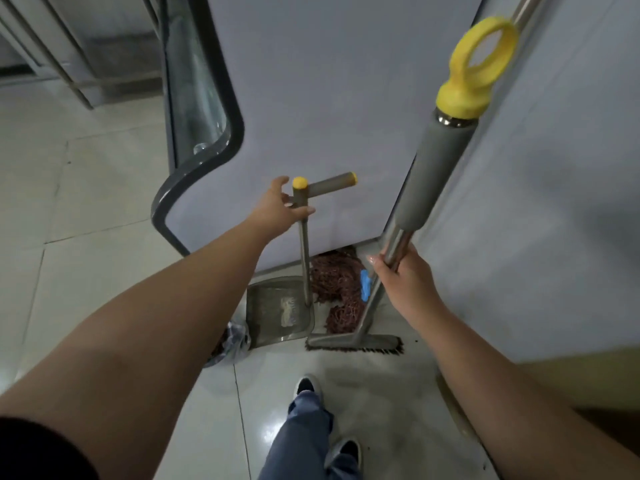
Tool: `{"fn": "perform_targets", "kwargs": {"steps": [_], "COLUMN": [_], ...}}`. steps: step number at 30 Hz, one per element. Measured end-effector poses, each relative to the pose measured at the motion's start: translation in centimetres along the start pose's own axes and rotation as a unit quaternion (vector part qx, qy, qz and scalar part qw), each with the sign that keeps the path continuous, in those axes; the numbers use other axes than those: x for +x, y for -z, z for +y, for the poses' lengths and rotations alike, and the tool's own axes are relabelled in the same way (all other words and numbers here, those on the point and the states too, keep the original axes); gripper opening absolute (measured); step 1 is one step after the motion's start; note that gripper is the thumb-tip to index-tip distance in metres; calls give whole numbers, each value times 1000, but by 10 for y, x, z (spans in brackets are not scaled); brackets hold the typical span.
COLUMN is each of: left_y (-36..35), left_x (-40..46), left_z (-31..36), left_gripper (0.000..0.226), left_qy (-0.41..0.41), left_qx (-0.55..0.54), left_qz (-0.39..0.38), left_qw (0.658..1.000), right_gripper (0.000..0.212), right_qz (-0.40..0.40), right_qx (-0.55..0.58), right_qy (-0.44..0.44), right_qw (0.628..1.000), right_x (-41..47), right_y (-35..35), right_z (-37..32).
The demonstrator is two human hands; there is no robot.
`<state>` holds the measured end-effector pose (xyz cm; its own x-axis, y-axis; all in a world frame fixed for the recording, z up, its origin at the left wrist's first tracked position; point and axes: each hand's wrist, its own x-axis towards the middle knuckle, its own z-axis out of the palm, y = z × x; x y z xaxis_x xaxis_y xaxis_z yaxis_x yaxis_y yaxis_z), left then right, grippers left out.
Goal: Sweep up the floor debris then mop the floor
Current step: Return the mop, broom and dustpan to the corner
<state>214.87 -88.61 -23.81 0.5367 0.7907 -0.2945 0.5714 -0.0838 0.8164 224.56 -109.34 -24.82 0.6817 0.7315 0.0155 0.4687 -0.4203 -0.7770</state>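
Note:
My right hand (401, 277) grips the metal shaft of a broom (438, 168) just below its grey foam sleeve; a yellow ring caps the top. The broom's dark bristle head (356, 344) rests on the tiled floor. My left hand (280, 207) reaches with spread fingers to the upright handle of a grey dustpan (277, 311), touching the post under its yellow-tipped T-grip (323, 185). The pan stands on the floor and holds pale debris. A reddish-brown string mop head (337, 289) lies behind the broom against the cabinet base.
A large pale cabinet (329, 98) fills the view ahead, with a curved glass display front (197, 109) at its left. A crumpled plastic bag (232, 341) lies left of the dustpan. My shoes and blue trouser leg (304, 431) stand on glossy tiles; small dark crumbs dot the floor at right.

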Motion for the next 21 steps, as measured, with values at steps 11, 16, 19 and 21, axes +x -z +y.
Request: {"fn": "perform_targets", "kwargs": {"steps": [11, 16, 19, 21], "left_y": [33, 54, 70, 80], "left_x": [-150, -168, -173, -169], "left_z": [-76, -98, -108, -112], "left_gripper": [38, 33, 41, 48], "left_qy": [34, 45, 31, 14], "left_qx": [-39, -138, -128, -114], "left_qz": [-95, -95, -101, -107], "left_qw": [994, 985, 986, 988], "right_gripper": [19, 22, 24, 28], "right_qz": [-74, -96, -113, -118], "right_qx": [18, -4, -39, -53], "right_qy": [-5, 6, -6, 4], "right_qw": [997, 995, 993, 992], "right_x": [-36, -39, -39, -40], "right_y": [-58, -102, -119, -127], "right_z": [-63, -106, -127, -138]}}
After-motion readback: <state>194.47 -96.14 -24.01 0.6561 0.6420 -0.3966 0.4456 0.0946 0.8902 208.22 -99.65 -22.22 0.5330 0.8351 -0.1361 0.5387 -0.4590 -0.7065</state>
